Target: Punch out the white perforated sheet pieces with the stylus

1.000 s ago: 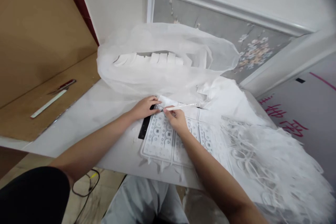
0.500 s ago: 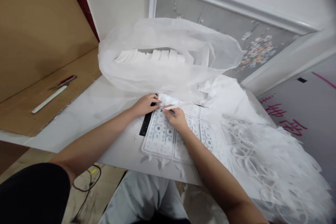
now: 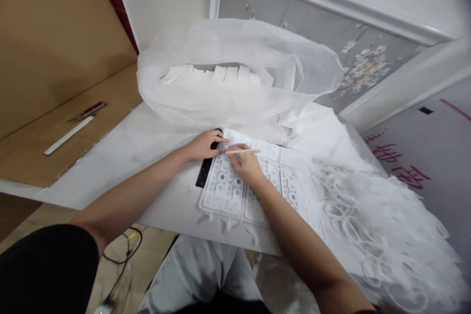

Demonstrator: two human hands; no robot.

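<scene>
In the head view a white sheet of moulded plastic panels (image 3: 223, 200), printed with grey rings and curved shapes, lies flat on the white table. My left hand (image 3: 206, 145) rests at its upper left edge, fingers apart, over a black strip (image 3: 204, 172) beneath. My right hand (image 3: 247, 163) is closed round a slim white pen-like stick (image 3: 245, 151), held low over the sheet near my left fingertips. The stick's tip and whatever it touches are too small to make out.
Behind the sheet sits a big translucent plastic bag (image 3: 235, 103) with white strips inside. To the right is a heap of white loops and stringy scraps (image 3: 390, 225). A red-handled cutter (image 3: 93, 108) and a pale flat strip (image 3: 69, 136) lie on the cardboard at left.
The stick in my right hand has swung lower, and its far end now lies nearer my knuckles. My left hand has stayed almost in place.
</scene>
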